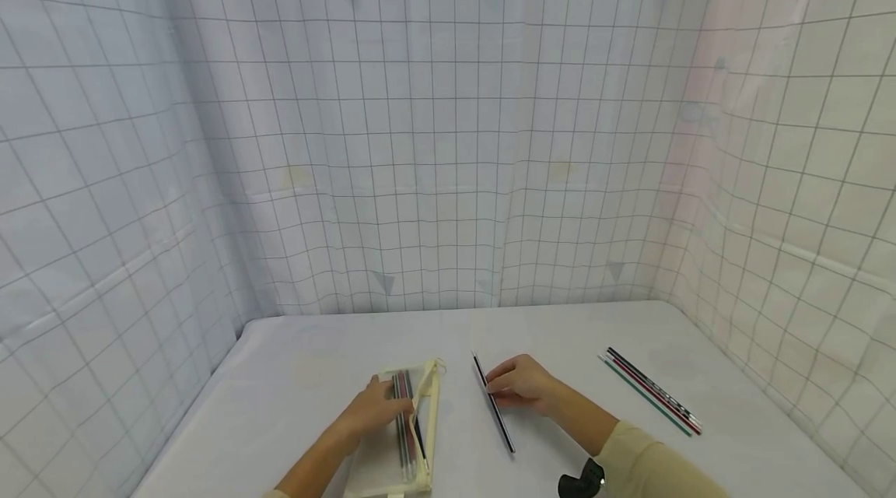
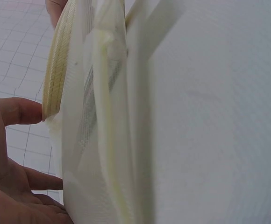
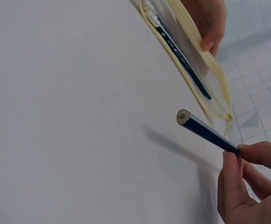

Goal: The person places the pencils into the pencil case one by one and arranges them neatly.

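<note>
A pale yellow mesh zip pencil case (image 1: 432,428) lies in front of me with its zipper undone. My left hand (image 1: 374,408) grips it near the opening, thumb at the zipper edge (image 2: 56,74) in the left wrist view. Several dark pencils (image 1: 406,443) show inside the case. To the right of the case, my right hand (image 1: 525,384) pinches a dark blue pencil (image 3: 208,134) between thumb and fingers. The pencil's flat, unsharpened end points toward the right wrist camera, above its shadow.
Three pencils (image 1: 651,391), black, red and green, lie side by side on the white table (image 1: 560,327) at the right. Gridded white curtains (image 1: 448,132) hang behind the table and along both sides.
</note>
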A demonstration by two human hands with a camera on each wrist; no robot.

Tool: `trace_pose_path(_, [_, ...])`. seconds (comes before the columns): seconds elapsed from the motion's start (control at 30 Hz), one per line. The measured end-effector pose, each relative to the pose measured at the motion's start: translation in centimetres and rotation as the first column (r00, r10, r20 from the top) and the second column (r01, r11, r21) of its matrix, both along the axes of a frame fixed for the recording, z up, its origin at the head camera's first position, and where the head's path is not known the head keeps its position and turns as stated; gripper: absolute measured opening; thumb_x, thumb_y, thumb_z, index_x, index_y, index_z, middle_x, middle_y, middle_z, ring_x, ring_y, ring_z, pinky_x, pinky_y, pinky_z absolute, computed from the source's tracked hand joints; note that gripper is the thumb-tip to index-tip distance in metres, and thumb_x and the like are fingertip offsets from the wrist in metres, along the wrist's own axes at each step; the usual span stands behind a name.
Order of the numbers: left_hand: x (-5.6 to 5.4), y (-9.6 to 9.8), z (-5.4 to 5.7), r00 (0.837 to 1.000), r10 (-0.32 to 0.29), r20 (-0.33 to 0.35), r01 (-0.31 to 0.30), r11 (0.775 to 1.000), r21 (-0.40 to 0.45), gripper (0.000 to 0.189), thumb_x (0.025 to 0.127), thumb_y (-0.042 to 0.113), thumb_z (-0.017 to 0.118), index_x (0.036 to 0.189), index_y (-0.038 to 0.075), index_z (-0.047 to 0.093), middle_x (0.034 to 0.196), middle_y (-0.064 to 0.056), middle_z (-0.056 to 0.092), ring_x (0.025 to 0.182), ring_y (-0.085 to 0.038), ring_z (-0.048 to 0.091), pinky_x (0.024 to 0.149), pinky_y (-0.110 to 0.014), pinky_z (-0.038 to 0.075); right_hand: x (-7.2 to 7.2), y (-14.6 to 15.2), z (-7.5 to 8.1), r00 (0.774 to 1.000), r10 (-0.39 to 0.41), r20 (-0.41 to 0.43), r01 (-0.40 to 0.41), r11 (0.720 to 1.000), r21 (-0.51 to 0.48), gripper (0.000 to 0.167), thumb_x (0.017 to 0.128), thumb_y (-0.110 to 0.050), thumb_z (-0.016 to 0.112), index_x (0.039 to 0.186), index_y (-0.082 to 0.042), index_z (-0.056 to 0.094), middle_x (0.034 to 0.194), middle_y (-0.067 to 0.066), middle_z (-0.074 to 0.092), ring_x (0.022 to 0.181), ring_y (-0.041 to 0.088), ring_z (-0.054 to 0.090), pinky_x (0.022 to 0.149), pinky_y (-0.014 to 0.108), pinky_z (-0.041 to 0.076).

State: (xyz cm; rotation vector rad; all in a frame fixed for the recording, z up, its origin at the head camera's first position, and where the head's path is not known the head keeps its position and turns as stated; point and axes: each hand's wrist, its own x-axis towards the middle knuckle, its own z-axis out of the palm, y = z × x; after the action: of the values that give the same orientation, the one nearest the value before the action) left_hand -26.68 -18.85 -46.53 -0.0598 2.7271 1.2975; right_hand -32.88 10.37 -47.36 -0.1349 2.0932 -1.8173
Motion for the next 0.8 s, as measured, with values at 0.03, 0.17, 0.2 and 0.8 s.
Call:
trace_pose_path(0.03, [0.0,0.0,0.0,1.000,0.000,0.001,0.000,1.000,-0.001,0.084,0.075,0.029,0.070,0.145,-0.013,0.048,0.157,-0.046,0.015,0.140,-0.065,0.027,0.107,-0.074,0.031,0.1,-0.3,-0.1,1.000,0.010,0.001,-0.010,1.000,-0.005,0.021,0.085,0.006,0.076,0.106,0.009,0.073,0.095,0.013,0.070,0.077,0.016,0.069,0.068,0.029,0.060])
trace_pose_path(0.17, [-0.1,0.0,0.0,1.000,0.002,0.011,-0.002,1.000,-0.005,0.086,0.076,0.030,0.070,0.146,-0.013,0.046,0.157,-0.046,0.015,0.140,-0.065,0.025,0.108,-0.073,0.030,0.4,-1.3,-0.3,0.999,0.034,0.004,-0.034,0.999,0.002,0.020,0.084,0.006,0.077,0.104,0.009,0.073,0.094,0.013,0.069,0.075,0.016,0.068,0.067,0.028,0.060])
trace_pose_path(0.2, [-0.1,0.0,0.0,1.000,0.002,0.012,-0.002,1.000,-0.003,0.086,0.076,0.030,0.071,0.146,-0.013,0.046,0.157,-0.046,0.015,0.140,-0.065,0.025,0.108,-0.073,0.030,0.5,-1.6,-0.3,0.999,0.038,0.003,-0.038,0.999,0.011,0.020,0.084,0.006,0.077,0.104,0.008,0.074,0.093,0.013,0.069,0.074,0.016,0.068,0.066,0.028,0.060])
trace_pose_path(0.8, [-0.2,-0.1,-0.1,1.000,0.008,0.013,-0.008,1.000,0.012,0.086,0.076,0.028,0.071,0.147,-0.013,0.045,0.158,-0.045,0.014,0.141,-0.064,0.026,0.108,-0.074,0.030,2.0,-4.6,0.1,0.997,0.081,0.014,-0.081,0.995,0.062,0.017,0.082,0.007,0.078,0.098,0.003,0.076,0.083,0.010,0.070,0.063,0.012,0.064,0.058,0.023,0.057])
